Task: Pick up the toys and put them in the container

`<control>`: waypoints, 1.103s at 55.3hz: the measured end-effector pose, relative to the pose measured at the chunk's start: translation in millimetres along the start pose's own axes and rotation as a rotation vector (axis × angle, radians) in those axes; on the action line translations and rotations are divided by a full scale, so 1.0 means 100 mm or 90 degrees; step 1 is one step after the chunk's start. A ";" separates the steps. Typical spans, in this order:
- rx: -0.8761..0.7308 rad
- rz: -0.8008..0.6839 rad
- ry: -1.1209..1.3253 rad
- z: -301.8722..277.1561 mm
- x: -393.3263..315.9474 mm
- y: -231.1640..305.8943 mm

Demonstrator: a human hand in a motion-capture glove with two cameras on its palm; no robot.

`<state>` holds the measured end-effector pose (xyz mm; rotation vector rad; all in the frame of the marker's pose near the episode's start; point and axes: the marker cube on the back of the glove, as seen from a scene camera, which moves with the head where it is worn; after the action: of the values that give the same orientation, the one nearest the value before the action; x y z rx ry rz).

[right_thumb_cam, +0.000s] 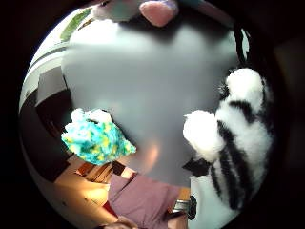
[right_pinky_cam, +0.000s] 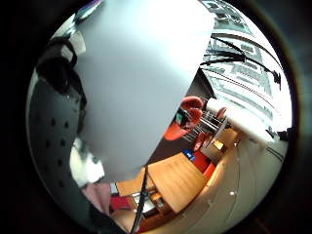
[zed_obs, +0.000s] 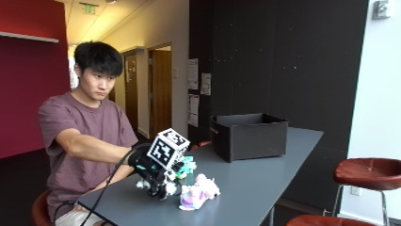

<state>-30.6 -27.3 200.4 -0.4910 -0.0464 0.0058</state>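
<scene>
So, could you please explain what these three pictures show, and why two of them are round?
There is no robot here: a person sits at a grey table and works with a gloved right hand. The ordinary picture comes from a camera beside the table. The two round ones come from small cameras on that hand's palm, one at the thumb side and one at the little finger side. On the table lie a pink and white plush toy and a teal and yellow one, with a black container further along. The hand appears to grip a black and white striped plush toy.
</scene>
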 end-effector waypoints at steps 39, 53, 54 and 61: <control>0.290 -0.192 0.041 -3.45 -3.09 1.45; 0.322 -0.350 0.102 -3.50 -4.76 1.26; 0.325 -0.363 0.104 -3.49 -4.87 1.23; 0.319 -0.437 0.129 -3.34 -4.99 0.90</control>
<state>-513.0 -113.8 -157.1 0.0463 -0.0118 -0.6895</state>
